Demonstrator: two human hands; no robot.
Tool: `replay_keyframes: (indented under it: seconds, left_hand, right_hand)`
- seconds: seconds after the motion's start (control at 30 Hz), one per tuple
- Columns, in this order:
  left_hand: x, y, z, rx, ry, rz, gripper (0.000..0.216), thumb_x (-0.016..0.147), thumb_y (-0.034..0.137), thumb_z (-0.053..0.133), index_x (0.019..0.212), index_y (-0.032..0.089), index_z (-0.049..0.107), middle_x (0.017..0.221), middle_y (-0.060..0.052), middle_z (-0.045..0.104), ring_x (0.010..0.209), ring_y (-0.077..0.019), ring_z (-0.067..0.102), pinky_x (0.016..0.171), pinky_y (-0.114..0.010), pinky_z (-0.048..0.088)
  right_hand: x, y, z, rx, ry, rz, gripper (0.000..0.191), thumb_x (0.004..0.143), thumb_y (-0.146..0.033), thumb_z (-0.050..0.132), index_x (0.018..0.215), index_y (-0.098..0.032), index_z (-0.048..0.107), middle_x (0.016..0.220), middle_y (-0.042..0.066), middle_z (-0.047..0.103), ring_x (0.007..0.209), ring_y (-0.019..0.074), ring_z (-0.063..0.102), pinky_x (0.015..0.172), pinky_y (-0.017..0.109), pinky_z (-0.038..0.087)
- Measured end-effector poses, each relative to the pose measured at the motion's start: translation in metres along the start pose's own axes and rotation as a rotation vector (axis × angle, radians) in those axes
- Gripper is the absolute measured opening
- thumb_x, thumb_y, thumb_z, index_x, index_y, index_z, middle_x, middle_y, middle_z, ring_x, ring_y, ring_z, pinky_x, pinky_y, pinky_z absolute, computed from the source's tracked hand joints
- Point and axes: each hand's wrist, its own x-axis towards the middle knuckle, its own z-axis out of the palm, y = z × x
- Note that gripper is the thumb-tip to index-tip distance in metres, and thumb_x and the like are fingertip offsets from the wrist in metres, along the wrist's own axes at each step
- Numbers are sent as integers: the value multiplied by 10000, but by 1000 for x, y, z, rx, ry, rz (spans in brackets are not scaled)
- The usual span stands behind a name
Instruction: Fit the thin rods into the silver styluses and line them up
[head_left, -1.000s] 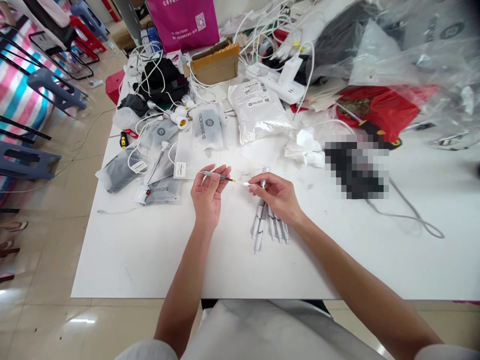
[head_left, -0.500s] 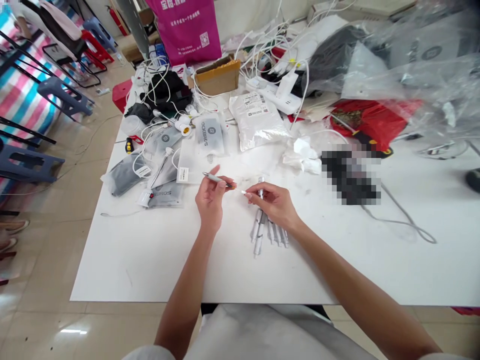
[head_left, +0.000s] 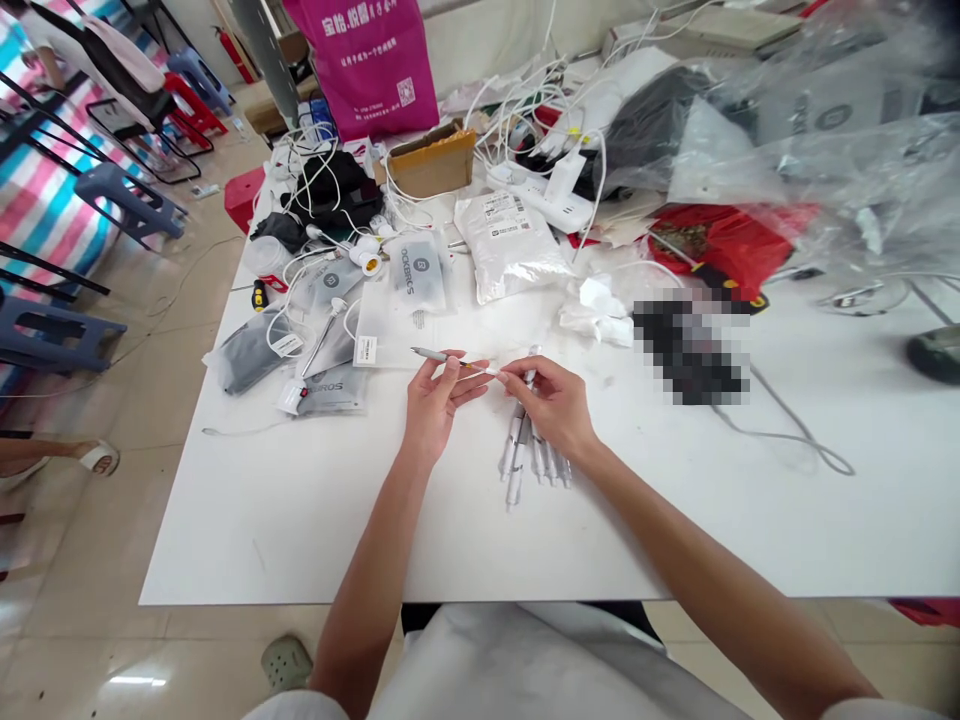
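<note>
My left hand (head_left: 436,402) pinches a thin grey pen refill (head_left: 439,357) with a yellow band near its tip, held level over the white table (head_left: 300,500). My right hand (head_left: 549,402) is closed, its fingertips pinching the refill's small white tip end (head_left: 491,371). The two hands almost touch. Under my right hand lie several grey-white pen barrels (head_left: 525,455) in a loose bunch on the table.
Grey packaged pouches (head_left: 417,270) and white cables lie behind my hands. A silver mailer bag (head_left: 510,240), a cardboard box (head_left: 431,160), a magenta bag (head_left: 371,60), a red bag (head_left: 720,235) and clear plastic crowd the back. Stools (head_left: 52,335) stand on the left floor.
My hands separated slightly, then came together again; the right fingertips meet the refill's end. Both hands sit a little further right. A foot has appeared at the left edge.
</note>
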Motion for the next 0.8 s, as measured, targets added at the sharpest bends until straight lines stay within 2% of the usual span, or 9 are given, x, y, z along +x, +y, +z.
replay_keyframes:
  seconds: [0.2,0.4,0.5,0.57,0.7,0.8]
  left_hand:
    - [1,-10,4,-202,-24,-65,439,844,481,863,1102,204,641,1063,-74,826,977,-188,797,1002,-344,576]
    - [0,-11,5,-290,-12,-84,335,913,407,814,1108,192,648,1076,-80,820,997,-187,798,1020,-336,580]
    - [2,-9,3,-319,28,-68,265,957,375,768,1110,193,650,1086,-82,819,1009,-184,799,1048,-346,573]
    - [2,-7,2,-325,54,-50,240,971,368,751,1103,196,650,1092,-83,820,1015,-183,799,1060,-351,570]
    - [2,-6,1,-309,65,-9,267,955,385,769,1105,199,648,1097,-84,821,1019,-188,800,1061,-360,572]
    - [1,-8,2,-287,52,13,321,930,415,794,1114,200,642,1096,-89,823,1016,-199,802,1053,-373,576]
  right_hand:
    - [1,-1,-2,-197,37,-289,196,990,-454,707,994,-271,775,892,53,768,784,211,678,740,386,563]
    - [1,1,-3,-249,67,-370,259,982,-462,717,1151,-269,757,950,62,771,836,220,701,794,396,597]
    - [3,0,-8,-172,98,-348,334,1058,-436,591,1335,-282,695,1093,82,755,944,231,700,883,438,591]
    - [6,-2,-12,-57,164,-300,362,1094,-423,509,1404,-306,654,1162,79,742,956,221,697,876,440,591]
    - [13,-2,-13,142,275,-211,368,1034,-440,643,1383,-323,633,1075,47,763,847,191,707,777,388,610]
    - [13,-1,-9,203,299,-143,352,963,-450,748,1270,-300,663,1041,38,780,819,185,725,793,390,634]
